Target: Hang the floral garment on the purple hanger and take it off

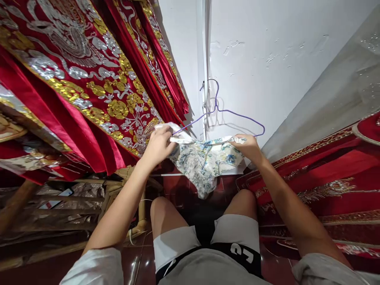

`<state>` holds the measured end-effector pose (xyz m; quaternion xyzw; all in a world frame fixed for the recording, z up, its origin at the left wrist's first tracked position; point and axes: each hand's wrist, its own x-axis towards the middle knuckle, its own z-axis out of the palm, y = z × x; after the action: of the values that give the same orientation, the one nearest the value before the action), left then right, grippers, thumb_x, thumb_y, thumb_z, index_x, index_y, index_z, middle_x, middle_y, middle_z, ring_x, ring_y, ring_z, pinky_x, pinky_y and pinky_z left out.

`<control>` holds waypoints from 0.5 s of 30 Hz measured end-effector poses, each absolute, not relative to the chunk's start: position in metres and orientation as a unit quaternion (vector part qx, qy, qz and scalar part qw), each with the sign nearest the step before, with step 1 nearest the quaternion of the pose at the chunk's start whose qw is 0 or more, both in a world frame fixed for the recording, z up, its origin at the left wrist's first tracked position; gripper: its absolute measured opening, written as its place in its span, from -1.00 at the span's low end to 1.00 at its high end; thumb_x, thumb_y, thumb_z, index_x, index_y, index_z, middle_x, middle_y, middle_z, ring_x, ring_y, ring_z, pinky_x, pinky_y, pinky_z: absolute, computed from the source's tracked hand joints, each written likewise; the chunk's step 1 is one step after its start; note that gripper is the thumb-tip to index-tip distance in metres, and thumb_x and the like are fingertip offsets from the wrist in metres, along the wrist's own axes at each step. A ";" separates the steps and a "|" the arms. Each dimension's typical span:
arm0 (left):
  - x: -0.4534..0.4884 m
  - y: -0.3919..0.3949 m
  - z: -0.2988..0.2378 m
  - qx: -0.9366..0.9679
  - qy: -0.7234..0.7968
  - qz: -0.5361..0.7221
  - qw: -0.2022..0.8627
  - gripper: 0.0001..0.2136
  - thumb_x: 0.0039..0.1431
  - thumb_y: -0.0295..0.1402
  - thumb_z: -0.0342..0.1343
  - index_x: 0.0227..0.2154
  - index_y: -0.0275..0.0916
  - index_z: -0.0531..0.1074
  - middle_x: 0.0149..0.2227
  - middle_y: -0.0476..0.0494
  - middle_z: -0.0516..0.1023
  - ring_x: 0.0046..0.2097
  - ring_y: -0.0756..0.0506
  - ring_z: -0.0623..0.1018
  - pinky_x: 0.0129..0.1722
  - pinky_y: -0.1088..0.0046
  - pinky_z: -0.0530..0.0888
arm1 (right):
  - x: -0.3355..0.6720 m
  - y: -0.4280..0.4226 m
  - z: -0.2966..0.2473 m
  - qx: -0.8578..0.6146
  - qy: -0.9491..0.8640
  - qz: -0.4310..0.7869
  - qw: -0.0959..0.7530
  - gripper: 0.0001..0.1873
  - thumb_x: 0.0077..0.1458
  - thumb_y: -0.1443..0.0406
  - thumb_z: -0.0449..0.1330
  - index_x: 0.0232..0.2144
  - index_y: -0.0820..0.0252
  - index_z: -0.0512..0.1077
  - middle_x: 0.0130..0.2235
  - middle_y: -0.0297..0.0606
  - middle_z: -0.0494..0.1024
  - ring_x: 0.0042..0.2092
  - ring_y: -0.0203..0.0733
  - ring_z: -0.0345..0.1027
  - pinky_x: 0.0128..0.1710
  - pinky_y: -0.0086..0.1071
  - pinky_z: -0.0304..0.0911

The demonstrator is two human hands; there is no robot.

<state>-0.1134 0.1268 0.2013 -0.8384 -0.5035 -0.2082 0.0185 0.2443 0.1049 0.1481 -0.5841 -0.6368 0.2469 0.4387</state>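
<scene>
A white garment with a blue and yellow floral print hangs before me, its lower part narrowing toward my knees. My left hand is closed on its upper left edge, where white cloth bunches up. At the upper right edge, my right hand pinches the cloth between thumb and fingers. A thin purple hanger stands above the garment, its left arm running down to the cloth near my left fingers. The hanger's right end shows bare just above my right hand. Its lower part is hidden behind the cloth.
Red embroidered cloths with gold and silver hang at left. More red cloth lies at right, beside a translucent plastic sheet. A white pole runs down the wall behind the hanger. A bamboo chair stands at lower left.
</scene>
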 end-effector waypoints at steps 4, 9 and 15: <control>-0.094 0.149 0.208 -0.863 -0.381 -0.321 -0.086 -0.81 0.24 -0.31 0.00 -0.17 -0.23 0.43 0.02 -0.28 0.57 0.04 -0.24 0.56 0.10 0.16 0.46 | 0.245 0.086 0.150 -0.523 -0.693 0.282 0.409 -0.74 0.02 0.15 0.22 -0.36 0.21 0.59 -0.37 -0.22 0.60 -0.30 -0.10 0.45 -0.32 -0.31 0.35; -0.087 0.156 0.206 -0.854 -0.369 -0.343 -0.132 -0.59 0.26 -0.41 -0.08 0.14 -0.28 0.39 0.08 -0.27 0.58 0.07 -0.21 0.57 0.13 0.19 0.45 | 0.280 0.098 0.155 -0.596 -0.613 0.138 0.500 -0.17 -0.06 0.10 0.38 0.26 0.26 0.41 0.11 0.06 0.58 0.10 0.17 0.48 0.06 -0.09 0.42; -0.100 0.166 0.216 -0.843 -0.381 -0.351 -0.141 -0.71 0.27 -0.30 -0.02 -0.07 -0.24 0.51 -0.01 -0.22 0.59 0.05 -0.23 0.55 0.14 0.17 0.43 | 0.325 0.125 0.183 -0.613 -0.615 0.228 0.440 -0.35 -0.25 -0.11 0.48 -0.27 0.31 0.63 -0.17 0.05 0.68 -0.04 0.26 0.56 -0.03 -0.05 0.46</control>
<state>-0.1002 0.1660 0.2161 -0.8435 -0.3811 -0.3514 -0.1408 0.3246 0.1254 0.1833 -0.6131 -0.6153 0.2278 0.4401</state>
